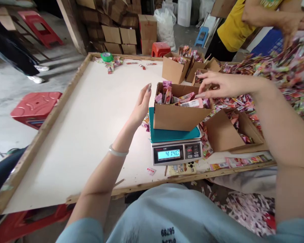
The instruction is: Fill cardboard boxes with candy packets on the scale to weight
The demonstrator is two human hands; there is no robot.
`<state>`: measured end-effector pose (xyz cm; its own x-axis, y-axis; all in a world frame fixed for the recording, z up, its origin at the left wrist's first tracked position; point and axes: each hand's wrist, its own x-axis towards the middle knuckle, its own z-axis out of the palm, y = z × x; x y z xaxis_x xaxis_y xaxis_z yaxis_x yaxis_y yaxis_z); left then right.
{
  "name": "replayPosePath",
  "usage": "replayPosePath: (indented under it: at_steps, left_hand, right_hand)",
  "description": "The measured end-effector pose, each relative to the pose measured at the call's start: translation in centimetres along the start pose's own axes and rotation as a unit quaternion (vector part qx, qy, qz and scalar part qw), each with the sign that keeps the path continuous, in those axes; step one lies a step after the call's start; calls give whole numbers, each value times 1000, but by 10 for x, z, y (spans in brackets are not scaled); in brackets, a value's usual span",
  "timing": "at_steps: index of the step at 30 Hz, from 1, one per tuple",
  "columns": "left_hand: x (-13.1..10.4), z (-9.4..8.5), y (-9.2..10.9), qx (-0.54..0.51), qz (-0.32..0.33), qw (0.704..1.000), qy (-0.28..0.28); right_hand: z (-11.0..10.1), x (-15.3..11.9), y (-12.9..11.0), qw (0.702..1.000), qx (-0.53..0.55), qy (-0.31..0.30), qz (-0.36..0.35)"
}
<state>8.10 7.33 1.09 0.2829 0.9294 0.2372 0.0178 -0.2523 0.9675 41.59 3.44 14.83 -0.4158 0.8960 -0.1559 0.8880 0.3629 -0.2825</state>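
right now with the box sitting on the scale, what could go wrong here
1. The cardboard box overhangs the scale and looks tilted; a nudge from the left hand, right by its wall, might tip it or skew the reading.
2. The right hand reaches over the box; pressing on the packets or the rim would likely distort the weight.
3. Loose packets crowd the scale's right edge and may touch the platform.

A cardboard box of bright sachets is sitting on a teal-topped scale on the white surface. The left hand is hovering open beside the box's left wall, while the right hand is reaching over it, fingers touching the sachets.
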Motion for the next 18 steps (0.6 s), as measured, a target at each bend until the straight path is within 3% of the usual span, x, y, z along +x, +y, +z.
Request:
replayPosePath:
  at_steps: [3,6,11,15,18]
  left_hand:
    - [-1,7,3,8,8,1000,-6]
    - [-2,12,4,13,20,1000,-15]
    - [8,10,14,84,72,994,1]
    - [38,5,32,232,135,963,28]
    - [63,12,44,313,160,936,-5]
  right_hand:
    - [19,-3,-2,998,-41,-38,40]
    - [25,-8,1,999,-31,-1,18]
    - [0,-17,-1,997,8,70,-14]
    - [-20,-25,-10,989,54,128,48]
    - [-34,-33,1,969,75,215,95]
